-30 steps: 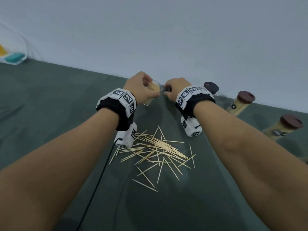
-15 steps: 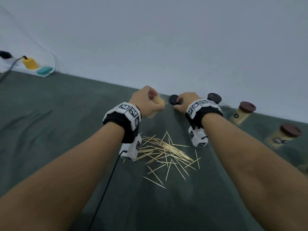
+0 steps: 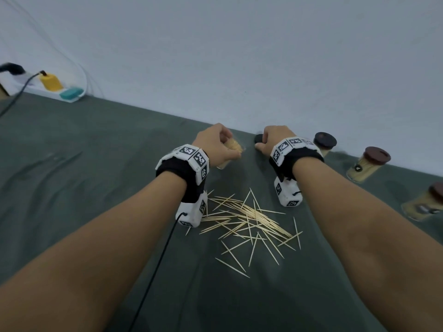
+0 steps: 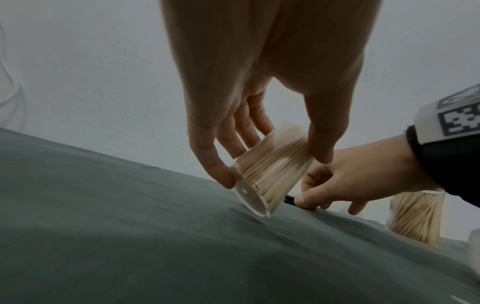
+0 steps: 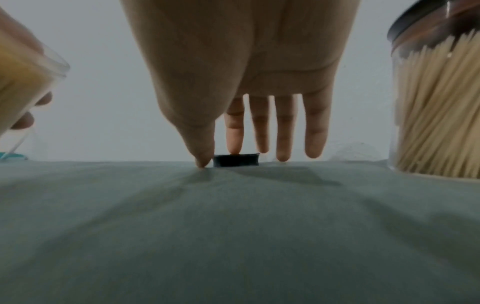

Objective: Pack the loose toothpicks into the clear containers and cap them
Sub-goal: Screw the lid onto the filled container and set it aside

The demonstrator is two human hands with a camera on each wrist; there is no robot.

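My left hand [image 3: 215, 146] [image 4: 274, 168] grips an uncapped clear container [image 3: 233, 148] [image 4: 270, 176] packed with toothpicks, tilted just above the green cloth [image 3: 96, 164]. To its right, a dark cap [image 3: 258, 138] [image 5: 236, 160] [image 4: 289, 199] lies flat on the cloth by the wall. My right hand [image 3: 261, 143] [image 5: 219, 158] pinches it, thumb at its near edge and index finger on top. Several loose toothpicks [image 3: 249, 219] lie scattered between my wrists.
Three capped containers full of toothpicks stand along the wall to the right [image 3: 324, 142] [image 3: 366, 166] [image 3: 429, 202]; the nearest is close beside my right hand [image 5: 439, 123]. A power strip [image 3: 48, 87] sits at the back left. A black cable [image 3: 153, 271] trails from my left wrist.
My hands have drawn apart. The right hand has left the container's mouth and come down on the cap on the cloth. The left hand keeps hold of the container.
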